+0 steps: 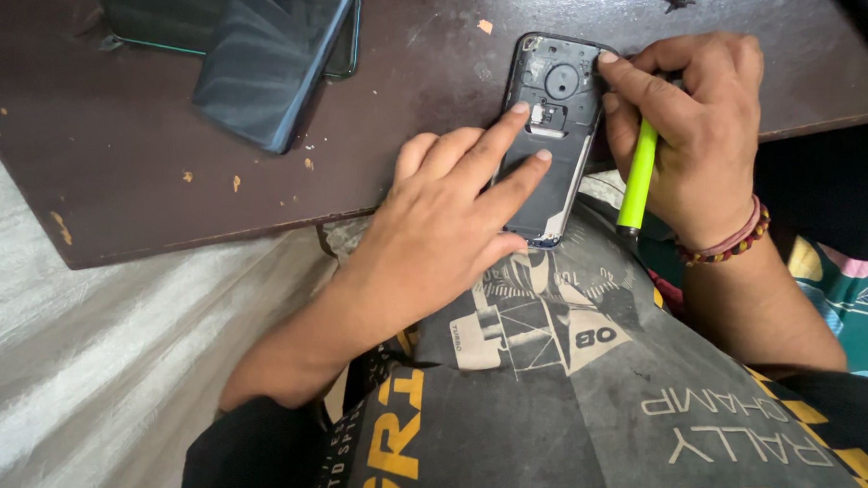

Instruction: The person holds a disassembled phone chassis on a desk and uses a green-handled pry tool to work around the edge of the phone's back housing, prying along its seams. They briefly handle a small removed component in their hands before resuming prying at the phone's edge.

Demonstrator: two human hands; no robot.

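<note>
An opened smartphone [555, 94] lies back-up at the near edge of a dark brown table [168, 158], its cover off and inner parts showing. My left hand [444, 225] rests on it, with two fingers pressing its middle. My right hand [693, 128] holds a yellow-green tool [637, 179] in its fist, and its index fingertip touches the phone's upper right corner. A beaded bracelet [727, 245] circles my right wrist.
A dark blue phone back cover [267, 55] lies on another dark device [153, 13] at the table's far left. Small crumbs dot the tabletop. A pale cloth [93, 357] lies at the left. My lap shows a dark printed shirt [563, 393].
</note>
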